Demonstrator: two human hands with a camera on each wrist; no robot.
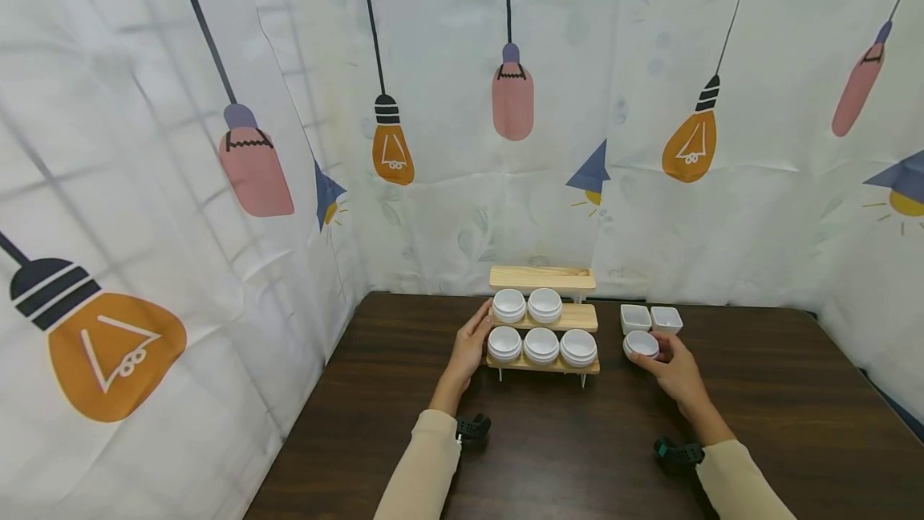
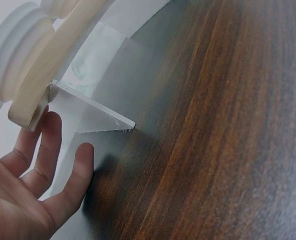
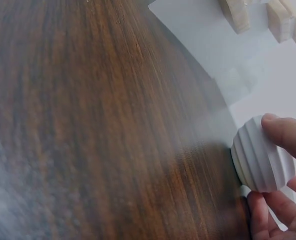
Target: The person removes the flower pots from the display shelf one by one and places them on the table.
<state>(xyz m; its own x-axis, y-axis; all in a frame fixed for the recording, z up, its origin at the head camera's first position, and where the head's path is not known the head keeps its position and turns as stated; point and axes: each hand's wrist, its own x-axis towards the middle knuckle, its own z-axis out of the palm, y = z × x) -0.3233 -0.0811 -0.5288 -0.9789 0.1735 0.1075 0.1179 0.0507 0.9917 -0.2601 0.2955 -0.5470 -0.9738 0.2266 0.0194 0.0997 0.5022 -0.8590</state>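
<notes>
A small tiered display stand (image 1: pixel 577 316) with wooden boards and clear supports stands on the table. Round white ribbed bowls sit on it: two on the middle board, three on the lower, such as this bowl (image 1: pixel 541 346). My left hand (image 1: pixel 468 346) holds the stand's left end, thumb and forefinger at the middle board; in the left wrist view other fingers (image 2: pixel 51 145) curl below a board's end (image 2: pixel 27 107). To the right of the stand, my right hand (image 1: pixel 677 371) pinches another round white bowl (image 3: pixel 263 157) between thumb and fingers, low at the table.
Two square white dishes (image 1: pixel 636 318) stand side by side just behind the right hand's bowl. The top board (image 1: pixel 541 277) of the stand is near the back edge of the dark wooden table (image 1: pixel 577 456). A patterned white curtain (image 1: pixel 447 223) hangs behind and along the left.
</notes>
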